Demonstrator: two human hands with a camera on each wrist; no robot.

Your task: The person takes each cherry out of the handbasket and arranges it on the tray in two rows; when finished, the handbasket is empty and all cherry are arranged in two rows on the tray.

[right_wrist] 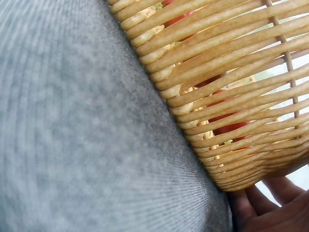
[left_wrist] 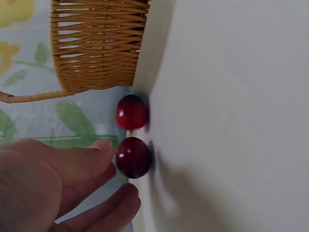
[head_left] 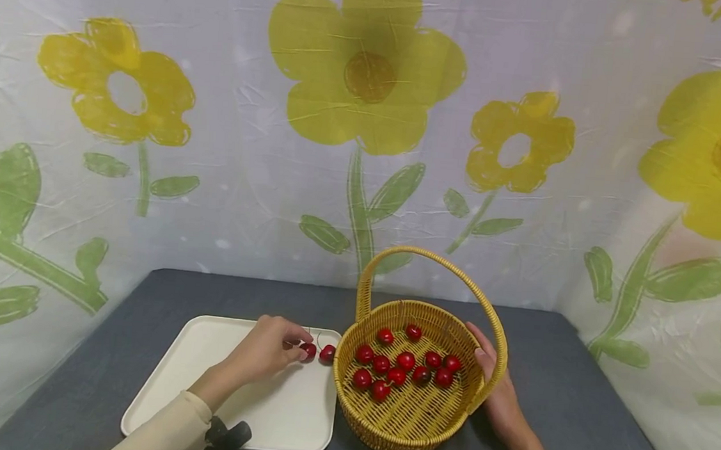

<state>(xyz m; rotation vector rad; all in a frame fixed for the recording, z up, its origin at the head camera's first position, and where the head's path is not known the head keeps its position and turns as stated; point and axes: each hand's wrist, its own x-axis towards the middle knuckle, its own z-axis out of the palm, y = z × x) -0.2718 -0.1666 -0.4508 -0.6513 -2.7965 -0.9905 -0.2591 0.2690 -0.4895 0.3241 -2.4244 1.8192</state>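
Observation:
My left hand (head_left: 270,348) reaches over the white tray (head_left: 272,414), thumb and fingers spread around a dark red cherry (left_wrist: 133,157) near the tray's far edge. In the left wrist view, the thumb tip is right beside that cherry, and the other fingers lie just below it. A second cherry (head_left: 327,354) is close by, toward the basket. My right hand (head_left: 499,391) holds the woven basket (head_left: 409,424) at its right side, thumb at the rim under the handle and fingers along the outside. Several red cherries (head_left: 396,376) lie inside on the basket's floor.
The basket's tall arched handle (head_left: 440,257) rises above its bowl. Basket and tray stand side by side on a dark grey table (head_left: 551,371). A cloth with yellow flowers (head_left: 371,76) hangs behind and at the sides.

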